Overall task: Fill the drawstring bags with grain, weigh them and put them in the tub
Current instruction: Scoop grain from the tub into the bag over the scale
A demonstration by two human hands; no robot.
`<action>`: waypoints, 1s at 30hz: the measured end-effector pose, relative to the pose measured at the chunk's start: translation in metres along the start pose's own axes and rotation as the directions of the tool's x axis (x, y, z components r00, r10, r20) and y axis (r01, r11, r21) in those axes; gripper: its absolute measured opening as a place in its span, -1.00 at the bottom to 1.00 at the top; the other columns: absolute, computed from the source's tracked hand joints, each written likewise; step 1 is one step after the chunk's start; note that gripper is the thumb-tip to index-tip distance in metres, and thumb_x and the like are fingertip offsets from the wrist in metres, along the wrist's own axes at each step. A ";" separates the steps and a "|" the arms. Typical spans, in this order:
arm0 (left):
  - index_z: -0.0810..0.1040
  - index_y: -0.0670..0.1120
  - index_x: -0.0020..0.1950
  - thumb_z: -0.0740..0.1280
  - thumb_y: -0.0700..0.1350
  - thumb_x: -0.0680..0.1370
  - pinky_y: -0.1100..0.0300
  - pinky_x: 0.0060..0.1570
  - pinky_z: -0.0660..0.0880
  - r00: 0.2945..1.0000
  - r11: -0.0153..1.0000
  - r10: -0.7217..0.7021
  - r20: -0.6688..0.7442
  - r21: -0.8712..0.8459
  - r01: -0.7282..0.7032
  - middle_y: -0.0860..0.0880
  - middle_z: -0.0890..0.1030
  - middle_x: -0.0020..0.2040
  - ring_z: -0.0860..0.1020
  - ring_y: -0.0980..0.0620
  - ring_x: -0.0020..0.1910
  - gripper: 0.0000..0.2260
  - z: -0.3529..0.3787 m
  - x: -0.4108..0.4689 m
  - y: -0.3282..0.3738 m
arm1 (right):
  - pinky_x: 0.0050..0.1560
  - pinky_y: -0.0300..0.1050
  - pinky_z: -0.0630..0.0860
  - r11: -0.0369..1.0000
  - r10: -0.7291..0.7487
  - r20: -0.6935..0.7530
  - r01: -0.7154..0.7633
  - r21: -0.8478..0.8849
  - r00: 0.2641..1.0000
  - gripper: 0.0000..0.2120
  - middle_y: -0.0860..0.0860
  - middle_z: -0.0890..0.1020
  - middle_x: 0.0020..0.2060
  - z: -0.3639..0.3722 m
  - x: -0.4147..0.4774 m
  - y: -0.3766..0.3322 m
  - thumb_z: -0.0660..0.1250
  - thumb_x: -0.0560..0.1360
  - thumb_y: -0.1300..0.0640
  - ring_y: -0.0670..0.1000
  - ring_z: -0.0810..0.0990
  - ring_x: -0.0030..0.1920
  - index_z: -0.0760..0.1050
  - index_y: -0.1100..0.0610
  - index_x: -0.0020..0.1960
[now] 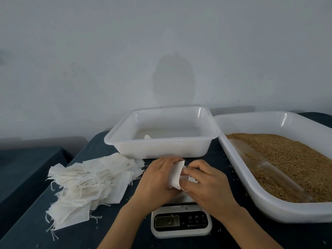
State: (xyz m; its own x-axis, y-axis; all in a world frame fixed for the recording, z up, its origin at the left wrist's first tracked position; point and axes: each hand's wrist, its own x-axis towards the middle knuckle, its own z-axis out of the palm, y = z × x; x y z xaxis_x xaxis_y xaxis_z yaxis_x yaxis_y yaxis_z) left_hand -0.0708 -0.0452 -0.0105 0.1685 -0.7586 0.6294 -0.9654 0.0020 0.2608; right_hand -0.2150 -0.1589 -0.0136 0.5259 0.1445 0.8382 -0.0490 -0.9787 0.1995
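Both hands meet over the scale (181, 221) platform. The left hand (158, 178) curls round one drawstring bag (175, 175). The right hand (206, 184) pinches the bag's near edge between thumb and fingertips. Step, by the look: spreading the mouth ahead of filling. To do it well, part the two layers fully, leave the cord slack and outside the opening, hold the mouth upward, then carry it to the grain (287, 159) and clear scoop (260, 164) at 3 o'clock. The bag is white, thin, soft, creased and seemingly flat; contents cannot be told. It sits centre, just short of the tub (161, 148) at 12 o'clock. Spare bags (86, 184) are heaped at 9 o'clock.
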 end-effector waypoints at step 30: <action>0.33 0.23 -0.16 0.47 -0.28 0.32 0.41 -0.25 0.32 0.918 0.917 -0.385 -0.095 -0.153 0.369 0.20 0.49 -0.15 0.46 0.24 -0.07 -0.54 -0.015 -0.001 -0.008 | -0.29 -0.16 0.42 0.593 0.793 0.594 -0.400 -0.699 0.138 -0.75 -0.05 0.52 -0.20 -0.108 0.033 0.134 0.26 0.57 -0.11 -0.07 0.50 -0.21 0.41 0.06 -0.12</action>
State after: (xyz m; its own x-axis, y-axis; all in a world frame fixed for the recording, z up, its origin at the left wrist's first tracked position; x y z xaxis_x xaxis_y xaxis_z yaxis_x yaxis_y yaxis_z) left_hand -0.0603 -0.0347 -0.0019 0.5452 -0.6355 0.5468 -0.7927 -0.1785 0.5829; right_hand -0.2963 -0.2699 0.0954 0.5378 -0.8426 -0.0278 -0.8328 -0.5361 0.1379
